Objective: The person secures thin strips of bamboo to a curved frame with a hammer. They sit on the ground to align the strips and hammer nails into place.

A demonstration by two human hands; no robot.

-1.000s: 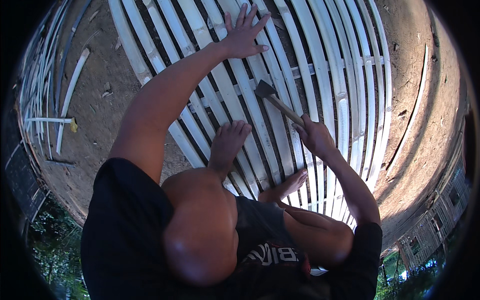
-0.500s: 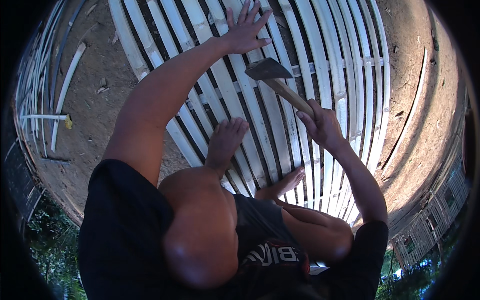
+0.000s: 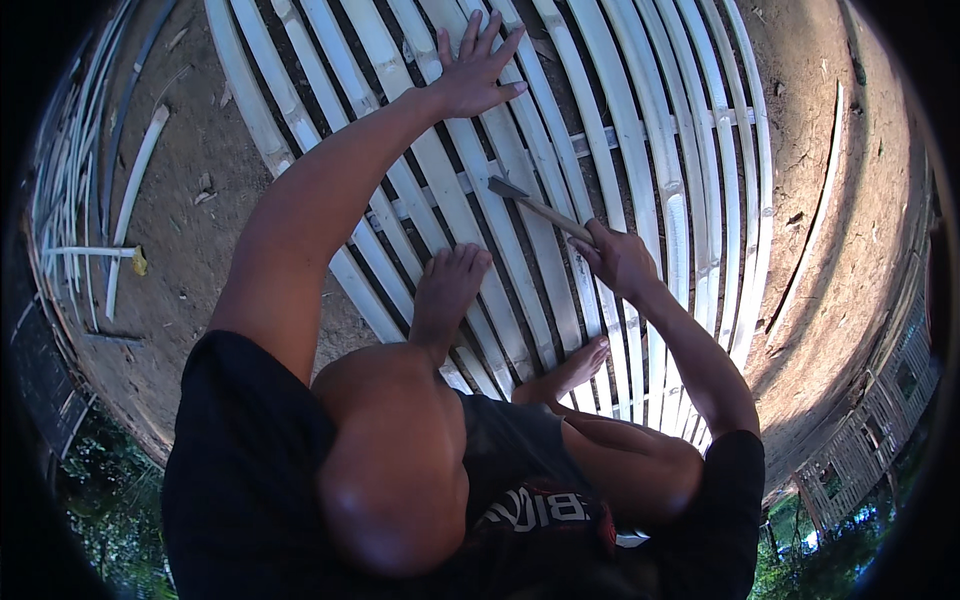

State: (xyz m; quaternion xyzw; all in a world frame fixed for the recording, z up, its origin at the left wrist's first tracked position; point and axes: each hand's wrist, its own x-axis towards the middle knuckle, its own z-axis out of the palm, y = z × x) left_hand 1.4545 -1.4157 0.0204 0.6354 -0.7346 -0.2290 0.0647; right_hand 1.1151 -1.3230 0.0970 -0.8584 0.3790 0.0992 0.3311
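Pale split-bamboo slats lie side by side over crosspieces, forming a slatted panel on the ground. At the far part of the panel my left hand rests palm down on the slats, fingers spread. My right hand grips the wooden handle of a hatchet. Its dark metal head is seen nearly edge-on, at the slats close to the crosspiece; whether it touches them I cannot tell. Both my bare feet, left and right, stand on the panel's near part.
Bare soil surrounds the panel. On the left are a bundle of thin strips and a loose pale bamboo piece. A long thin stick lies on the right, with a woven fence at the lower right.
The hatchet has come down from a raised position, its head turning from broadside to edge-on. My right hand moved down and slightly left with it. The left hand stays spread on the slats.
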